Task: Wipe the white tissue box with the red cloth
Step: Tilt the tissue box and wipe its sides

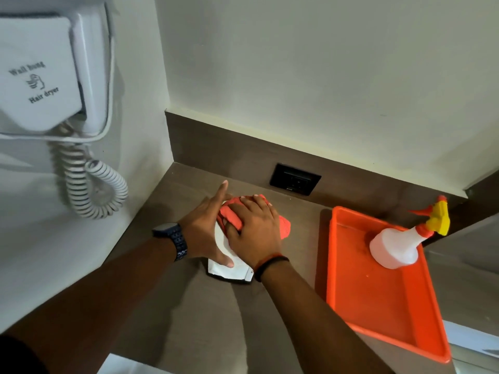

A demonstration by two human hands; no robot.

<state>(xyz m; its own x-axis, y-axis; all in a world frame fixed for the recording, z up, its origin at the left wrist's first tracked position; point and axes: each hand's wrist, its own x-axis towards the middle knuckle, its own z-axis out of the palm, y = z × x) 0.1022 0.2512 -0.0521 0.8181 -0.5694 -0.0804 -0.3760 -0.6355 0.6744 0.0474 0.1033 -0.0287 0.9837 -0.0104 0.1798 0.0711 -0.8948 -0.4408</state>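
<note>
Brown countertop fills the corner beneath pale walls, with a wall-mounted hair dryer on the left and a black socket set into the upstand behind.

From the head view, the white tissue box is seen lying on the counter near the corner, mostly covered by both hands. It is steadied by the left hand, which is spread wide across its left side, index finger stretched toward the back and thumb laid along the near edge; this is judged to keep the light box from sliding under the strokes. The red cloth is bunched on top of the box and pressed down by the right hand, fingers flat over it, some curled into its folds. Part of the cloth spills off the right side.

An orange tray sits well apart to the right, with a spray bottle lying inside it, evidently parked clear of the wiping.
</note>
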